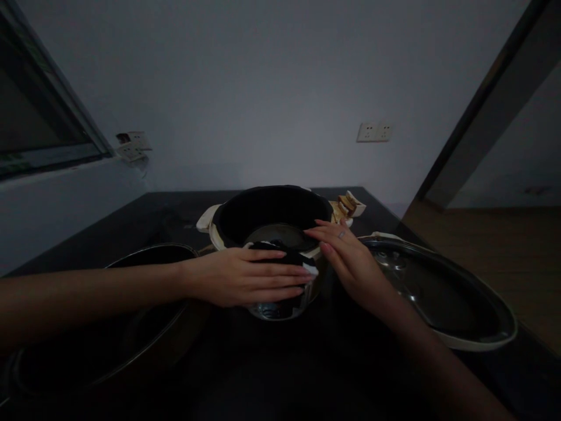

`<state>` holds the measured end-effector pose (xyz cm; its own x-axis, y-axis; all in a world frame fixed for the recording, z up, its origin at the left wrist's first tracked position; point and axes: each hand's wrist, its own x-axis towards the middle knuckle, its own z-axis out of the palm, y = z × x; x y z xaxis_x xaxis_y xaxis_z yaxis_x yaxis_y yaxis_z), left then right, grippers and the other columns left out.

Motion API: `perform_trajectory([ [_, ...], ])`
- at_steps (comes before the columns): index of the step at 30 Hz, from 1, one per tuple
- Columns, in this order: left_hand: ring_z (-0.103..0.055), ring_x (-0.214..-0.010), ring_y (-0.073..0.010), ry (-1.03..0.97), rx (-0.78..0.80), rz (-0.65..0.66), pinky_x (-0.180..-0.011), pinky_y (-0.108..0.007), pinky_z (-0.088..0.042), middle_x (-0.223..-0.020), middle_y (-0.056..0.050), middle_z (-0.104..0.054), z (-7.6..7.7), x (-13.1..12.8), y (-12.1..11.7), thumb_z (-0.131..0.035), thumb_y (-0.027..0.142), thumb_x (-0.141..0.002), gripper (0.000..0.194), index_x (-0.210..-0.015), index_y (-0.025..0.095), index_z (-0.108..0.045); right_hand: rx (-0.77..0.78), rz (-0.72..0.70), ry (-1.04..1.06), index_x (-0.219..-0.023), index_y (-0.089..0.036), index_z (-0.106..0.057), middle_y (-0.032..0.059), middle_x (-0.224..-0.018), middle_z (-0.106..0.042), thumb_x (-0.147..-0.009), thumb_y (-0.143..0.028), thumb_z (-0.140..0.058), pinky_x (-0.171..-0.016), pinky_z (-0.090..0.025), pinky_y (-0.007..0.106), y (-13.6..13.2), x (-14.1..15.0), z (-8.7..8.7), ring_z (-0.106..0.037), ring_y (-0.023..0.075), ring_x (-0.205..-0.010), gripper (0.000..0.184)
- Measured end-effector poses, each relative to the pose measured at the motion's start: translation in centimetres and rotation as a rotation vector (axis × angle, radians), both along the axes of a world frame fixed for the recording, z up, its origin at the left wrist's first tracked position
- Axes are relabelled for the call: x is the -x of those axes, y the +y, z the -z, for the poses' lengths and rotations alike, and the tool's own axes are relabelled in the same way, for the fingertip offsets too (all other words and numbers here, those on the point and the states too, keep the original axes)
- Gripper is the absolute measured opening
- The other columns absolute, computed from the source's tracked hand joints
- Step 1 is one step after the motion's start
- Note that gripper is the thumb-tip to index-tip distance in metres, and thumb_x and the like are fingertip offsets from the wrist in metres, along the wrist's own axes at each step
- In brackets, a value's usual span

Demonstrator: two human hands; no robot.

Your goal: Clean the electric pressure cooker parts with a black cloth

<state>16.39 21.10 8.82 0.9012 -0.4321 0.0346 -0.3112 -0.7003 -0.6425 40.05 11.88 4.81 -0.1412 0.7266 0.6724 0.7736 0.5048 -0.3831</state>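
Observation:
An electric cooker (213, 235) with a pale body and a dark, wide-open inside stands on the dark table. My left hand (258, 275) lies across its front, fingers stretched side by side, pressing a black-and-white cloth (295, 257) against the front rim and wall. Below that hand, part of a glossy front panel (274, 311) shows. My right hand (344, 248), wearing a ring, rests with extended fingers at the cooker's right rim, holding nothing visible. Behind it juts a pale bracket with brown stains (348, 204).
A large dark pan (175, 318) sits at the left, under my left forearm. To the right lies a glass lid (456, 298) with a pale rim, beside my right forearm. The black tabletop (175, 204) meets a wall with sockets (374, 132). The light is dim.

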Motion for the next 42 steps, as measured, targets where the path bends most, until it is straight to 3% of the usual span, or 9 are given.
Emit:
perform_trajectory([
  [6,-0.041,-0.135,-0.0174,-0.03,-0.017,-0.109,-0.115,-0.033,-0.028,-0.144,-0.008,-0.049,0.4,-3.4,-2.3,-0.038,0.02,-0.095,0.042,-0.135,0.014,-0.05,0.003,-0.031,0.216,-0.102,-0.021,-0.067,0.0069,-0.111,-0.07,-0.098,-0.027,-0.037,-0.105,-0.039,0.045,0.4,0.0,-0.1,-0.056,0.0207,-0.119,0.03],
  [13,-0.057,-0.119,-0.0168,-0.073,-0.157,-0.184,-0.106,-0.029,-0.04,-0.126,-0.006,-0.064,3.5,-5.8,-3.9,-0.043,0.013,-0.087,0.039,-0.12,0.013,-0.064,0.014,-0.037,0.214,-0.102,-0.021,-0.067,0.0068,-0.113,-0.071,-0.097,-0.028,-0.04,-0.107,-0.035,0.051,0.2,-0.1,-0.2,-0.057,0.0217,-0.117,0.029],
  [18,-0.053,-0.123,-0.0124,0.028,-0.399,-0.197,-0.112,-0.026,-0.036,-0.131,0.002,-0.062,7.2,-6.4,-5.1,-0.04,0.018,-0.086,0.045,-0.125,0.026,-0.062,0.024,-0.038,0.188,-0.104,-0.02,-0.066,0.0076,-0.115,-0.07,-0.097,-0.027,-0.039,-0.107,-0.036,0.051,0.1,0.0,-0.2,-0.056,0.0218,-0.119,0.029],
  [21,-0.047,-0.13,-0.0129,0.093,-0.57,-0.216,-0.117,-0.034,-0.031,-0.137,0.008,-0.056,9.4,-6.5,-5.9,-0.036,0.021,-0.085,0.05,-0.128,0.035,-0.058,0.02,-0.038,0.176,-0.104,-0.021,-0.066,0.0063,-0.114,-0.07,-0.097,-0.027,-0.039,-0.107,-0.036,0.051,0.1,0.0,-0.2,-0.057,0.0214,-0.119,0.028],
  [24,-0.048,-0.13,-0.0159,0.173,-0.75,-0.179,-0.113,-0.044,-0.037,-0.139,0.01,-0.053,11.2,-6.3,-6.4,-0.03,0.018,-0.084,0.058,-0.131,0.041,-0.053,0.021,-0.042,0.164,-0.104,-0.023,-0.065,0.0051,-0.114,-0.07,-0.097,-0.027,-0.04,-0.107,-0.037,0.051,0.0,-0.1,-0.2,-0.057,0.021,-0.119,0.027],
  [30,-0.044,-0.132,-0.0206,0.25,-1.141,0.041,-0.105,-0.057,-0.045,-0.146,0.012,-0.042,12.6,-4.5,-6.2,-0.033,0.011,-0.074,0.077,-0.143,0.046,-0.032,0.023,-0.048,0.142,-0.106,-0.025,-0.063,0.0045,-0.114,-0.069,-0.097,-0.026,-0.04,-0.107,-0.037,0.052,0.0,-0.3,-0.1,-0.056,0.0209,-0.12,0.024],
  [33,-0.039,-0.136,-0.0168,0.207,-0.95,-0.048,-0.113,-0.054,-0.035,-0.144,0.016,-0.044,11.9,-3.6,-5.9,-0.032,0.013,-0.078,0.07,-0.136,0.05,-0.042,0.009,-0.044,0.141,-0.105,-0.025,-0.063,0.0044,-0.113,-0.069,-0.097,-0.026,-0.04,-0.108,-0.036,0.052,0.0,-0.2,0.0,-0.056,0.0213,-0.119,0.024],
  [38,-0.038,-0.135,-0.0057,0.028,-0.304,-0.234,-0.115,-0.021,-0.03,-0.14,0.013,-0.051,8.8,-3.4,-5.2,-0.036,0.009,-0.083,0.056,-0.129,0.034,-0.057,-0.008,-0.032,0.131,-0.103,-0.023,-0.062,0.006,-0.111,-0.069,-0.097,-0.026,-0.04,-0.107,-0.036,0.049,0.1,0.0,0.1,-0.056,0.0221,-0.118,0.023],
  [42,-0.039,-0.135,-0.0101,-0.019,-0.103,-0.248,-0.115,-0.025,-0.029,-0.143,0.002,-0.05,4.7,-3.4,-4.6,-0.036,0.006,-0.085,0.052,-0.132,0.019,-0.055,-0.048,-0.026,0.103,-0.102,-0.021,-0.062,0.0074,-0.108,-0.069,-0.096,-0.025,-0.04,-0.105,-0.038,0.048,0.2,0.1,0.3,-0.057,0.0229,-0.116,0.023],
])
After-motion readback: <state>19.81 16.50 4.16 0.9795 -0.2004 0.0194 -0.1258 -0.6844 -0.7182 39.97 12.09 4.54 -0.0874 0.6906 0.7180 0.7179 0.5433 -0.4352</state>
